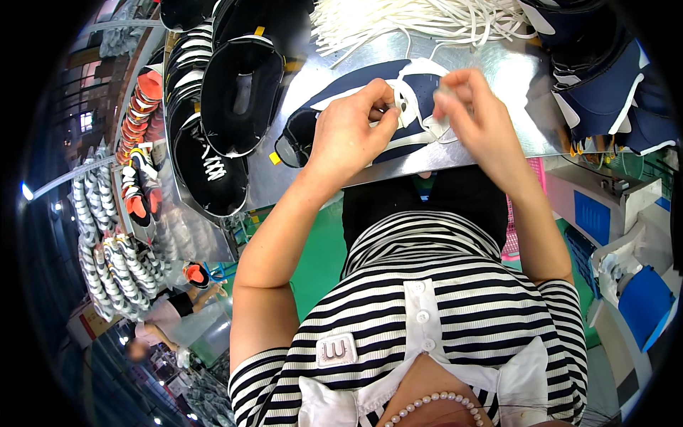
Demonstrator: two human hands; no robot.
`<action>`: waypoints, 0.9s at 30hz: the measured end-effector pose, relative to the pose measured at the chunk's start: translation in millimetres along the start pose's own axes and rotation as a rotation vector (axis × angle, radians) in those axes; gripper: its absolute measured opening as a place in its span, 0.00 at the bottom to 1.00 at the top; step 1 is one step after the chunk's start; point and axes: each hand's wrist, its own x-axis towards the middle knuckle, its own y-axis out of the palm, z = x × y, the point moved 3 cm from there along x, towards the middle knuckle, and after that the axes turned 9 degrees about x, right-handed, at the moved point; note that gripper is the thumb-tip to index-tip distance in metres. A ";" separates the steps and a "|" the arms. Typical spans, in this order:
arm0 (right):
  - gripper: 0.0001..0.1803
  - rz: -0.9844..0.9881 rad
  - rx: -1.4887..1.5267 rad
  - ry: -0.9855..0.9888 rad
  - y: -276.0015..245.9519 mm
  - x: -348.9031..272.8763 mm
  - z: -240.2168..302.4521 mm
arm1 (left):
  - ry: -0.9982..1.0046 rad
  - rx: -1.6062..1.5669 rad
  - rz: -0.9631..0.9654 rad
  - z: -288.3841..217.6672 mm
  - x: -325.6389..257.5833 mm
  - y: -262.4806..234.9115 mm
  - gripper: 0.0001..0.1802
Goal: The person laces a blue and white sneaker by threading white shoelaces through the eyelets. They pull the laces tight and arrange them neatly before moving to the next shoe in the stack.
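Note:
A navy and white shoe upper (361,76) lies on its side across the metal table, its black-lined opening to the left. My left hand (350,132) rests on it, thumb and fingers closed on the upper beside the white eyelet strip. A white shoelace (408,99) runs through the eyelets and loops loosely at the right end. Just right of the eyelets, my right hand (478,117) is raised with thumb and fingers drawn together. Its fingertips are blurred, so what they hold cannot be made out.
Loose white laces (420,25) lie heaped at the table's far edge. Black shoe uppers (242,96) stand stacked on the left, navy uppers (601,92) on the right. The metal table (514,135) ends just before my body. A person (160,324) is far off at lower left.

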 end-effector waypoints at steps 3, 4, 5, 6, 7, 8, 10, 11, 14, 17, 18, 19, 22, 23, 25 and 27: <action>0.11 0.098 -0.100 -0.005 4.1 -21.7 -4.1 | 0.012 0.004 -0.025 -0.2 2.5 0.9 0.07; 0.11 0.099 -0.115 -0.046 6.0 -25.2 -6.1 | 0.014 0.011 -0.033 -1.1 2.6 0.8 0.07; 0.10 0.100 -0.130 -0.090 6.8 -26.5 -5.7 | 0.019 0.019 -0.043 -2.2 3.0 0.3 0.07; 0.10 0.089 -0.107 -0.060 7.1 -26.0 -5.6 | 0.017 0.016 -0.041 -2.4 3.2 0.4 0.07; 0.10 0.096 -0.131 -0.065 7.0 -25.6 -6.3 | 0.015 0.012 -0.039 -2.1 3.2 0.7 0.07; 0.09 0.103 -0.153 -0.071 7.4 -24.3 -8.1 | 0.013 0.011 -0.039 -2.1 3.3 0.5 0.07; 0.09 0.110 -0.204 -0.069 8.6 -21.3 -11.3 | 0.013 0.046 -0.044 -3.3 3.4 -0.2 0.08; 0.09 0.106 -0.234 -0.060 9.4 -19.3 -12.7 | 0.015 0.062 -0.045 -3.9 4.0 0.1 0.08; 0.09 0.086 -0.341 -0.076 14.3 -14.4 -15.7 | 0.027 0.177 -0.033 -4.0 3.7 -2.1 0.10; 0.10 0.085 -0.482 -0.081 17.2 -10.5 -12.4 | 0.104 0.385 0.076 -3.2 -0.9 -4.3 0.13; 0.11 0.092 -0.530 -0.080 19.3 -9.2 -10.1 | 0.178 0.318 0.034 1.5 -1.4 -2.6 0.15; 0.11 0.093 -0.545 -0.068 21.2 -7.2 -6.4 | 0.213 0.322 0.003 0.6 -3.0 -3.5 0.14; 0.13 0.098 -0.612 0.000 32.9 -4.9 -4.5 | 0.287 0.309 -0.055 -5.4 -12.2 5.2 0.14; 0.14 0.096 -0.647 0.023 40.7 -1.9 -5.9 | 0.302 0.305 -0.072 -5.6 -14.3 7.2 0.13; 0.15 0.075 -0.657 0.039 45.9 -2.3 -10.5 | 0.330 0.296 -0.106 -3.1 -17.2 11.1 0.13; 0.13 0.045 -0.607 0.015 48.3 -3.1 -12.3 | 0.399 0.298 -0.156 -2.3 -20.7 11.0 0.12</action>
